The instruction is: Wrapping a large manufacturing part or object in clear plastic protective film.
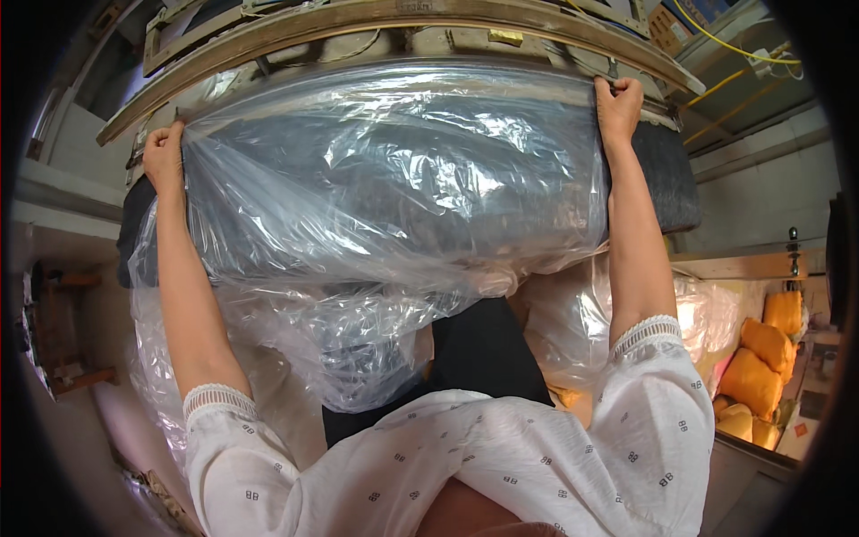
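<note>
A wide sheet of clear plastic film (pixel 403 179) lies stretched over a dark padded surface (pixel 667 179). My left hand (pixel 164 158) pinches the film's far left corner, fingers closed. At the far right corner, my right hand (pixel 618 109) grips the same edge, also closed. Between the two hands the far edge runs fairly straight, with creases fanning out from the left corner. The near part of the film hangs in crumpled folds (pixel 358 340) over the front and around my legs. Both arms reach forward, nearly straight.
Beyond the film a long wooden bar (pixel 358 22) spans the machine, with a small yellow piece (pixel 506 37) behind the far edge. Yellow cables (pixel 725 40) hang at the far right. Orange bundles (pixel 756 376) are stacked low on the right, near a wooden ledge (pixel 743 264).
</note>
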`<state>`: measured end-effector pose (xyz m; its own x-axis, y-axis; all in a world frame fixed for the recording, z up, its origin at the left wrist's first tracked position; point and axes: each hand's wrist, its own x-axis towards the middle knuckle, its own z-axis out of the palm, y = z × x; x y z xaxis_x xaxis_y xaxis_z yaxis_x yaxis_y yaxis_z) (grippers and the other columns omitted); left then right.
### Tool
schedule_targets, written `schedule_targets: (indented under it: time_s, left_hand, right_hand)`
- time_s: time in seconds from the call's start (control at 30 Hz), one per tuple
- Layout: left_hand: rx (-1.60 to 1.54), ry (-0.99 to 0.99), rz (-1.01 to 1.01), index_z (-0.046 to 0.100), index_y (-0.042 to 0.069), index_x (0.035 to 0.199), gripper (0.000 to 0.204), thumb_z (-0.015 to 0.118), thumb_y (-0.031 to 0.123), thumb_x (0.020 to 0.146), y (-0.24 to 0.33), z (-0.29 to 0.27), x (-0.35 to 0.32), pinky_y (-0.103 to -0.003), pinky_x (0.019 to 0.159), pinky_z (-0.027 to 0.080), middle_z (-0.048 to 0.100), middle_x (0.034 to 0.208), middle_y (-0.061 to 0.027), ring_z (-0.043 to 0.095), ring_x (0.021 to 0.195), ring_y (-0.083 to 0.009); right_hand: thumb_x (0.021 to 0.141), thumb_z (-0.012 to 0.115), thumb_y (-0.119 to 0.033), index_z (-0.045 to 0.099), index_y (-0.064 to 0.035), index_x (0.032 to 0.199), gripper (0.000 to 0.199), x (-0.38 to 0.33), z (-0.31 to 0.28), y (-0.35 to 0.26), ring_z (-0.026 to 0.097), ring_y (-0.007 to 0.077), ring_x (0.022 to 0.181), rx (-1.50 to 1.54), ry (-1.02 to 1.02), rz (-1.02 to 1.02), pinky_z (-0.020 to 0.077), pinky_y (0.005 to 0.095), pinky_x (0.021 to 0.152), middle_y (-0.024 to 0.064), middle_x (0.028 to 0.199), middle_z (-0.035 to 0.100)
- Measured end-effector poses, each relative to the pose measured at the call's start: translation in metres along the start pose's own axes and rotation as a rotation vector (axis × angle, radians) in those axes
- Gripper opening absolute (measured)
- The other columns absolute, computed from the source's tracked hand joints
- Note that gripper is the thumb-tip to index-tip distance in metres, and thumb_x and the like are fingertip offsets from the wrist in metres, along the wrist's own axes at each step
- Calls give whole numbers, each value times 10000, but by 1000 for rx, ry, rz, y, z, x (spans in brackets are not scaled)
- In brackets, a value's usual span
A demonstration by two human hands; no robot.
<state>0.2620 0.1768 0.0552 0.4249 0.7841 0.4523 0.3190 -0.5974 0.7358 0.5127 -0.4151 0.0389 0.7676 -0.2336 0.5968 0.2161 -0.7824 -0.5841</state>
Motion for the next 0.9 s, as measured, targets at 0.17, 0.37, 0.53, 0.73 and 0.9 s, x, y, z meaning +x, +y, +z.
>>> schedule_targets:
  time_s: [0.17, 0.37, 0.53, 0.73, 0.9]
  left_hand:
    - [-18, -23, 11, 586, 29, 732, 277, 698, 283, 726, -22, -6, 7, -229, 643, 391, 533, 691, 15, 466, 658, -84]
    - [-224, -94, -121, 578, 4, 809, 305, 666, 295, 783, -14, -10, 4, -246, 667, 391, 538, 763, -3, 472, 693, -108]
    - [192, -52, 207, 584, -22, 883, 457, 526, 431, 854, -26, -13, -2, -295, 723, 402, 582, 801, -115, 510, 748, -173]
    - [-324, 0, 139, 567, -18, 975, 310, 499, 275, 899, -43, -62, -9, -259, 815, 387, 584, 913, -104, 508, 873, -162]
    - [27, -43, 209, 548, 4, 908, 226, 497, 223, 902, 14, -110, -124, -276, 719, 401, 525, 814, -67, 474, 747, -155]
  right_hand:
    - [697, 662, -316, 454, -31, 875, 395, 3, 6, 5, 468, 311, 916, 58, -9, 107, 372, 379, 813, 162, 975, 464]
    - [798, 554, -319, 487, 15, 809, 341, 14, 2, 18, 458, 293, 885, 298, 63, 176, 359, 372, 814, 182, 925, 484]
    - [866, 425, -386, 491, 65, 847, 456, 15, -9, 8, 472, 316, 888, 228, -43, 206, 352, 391, 823, 219, 918, 507]
    - [921, 376, -387, 498, -17, 892, 391, 14, -14, 34, 504, 166, 750, 624, -269, 235, 410, 294, 718, 95, 841, 530]
    - [924, 417, -274, 479, 13, 1081, 333, 2, -58, 72, 572, 218, 904, 742, -530, 144, 453, 318, 821, 139, 1031, 556]
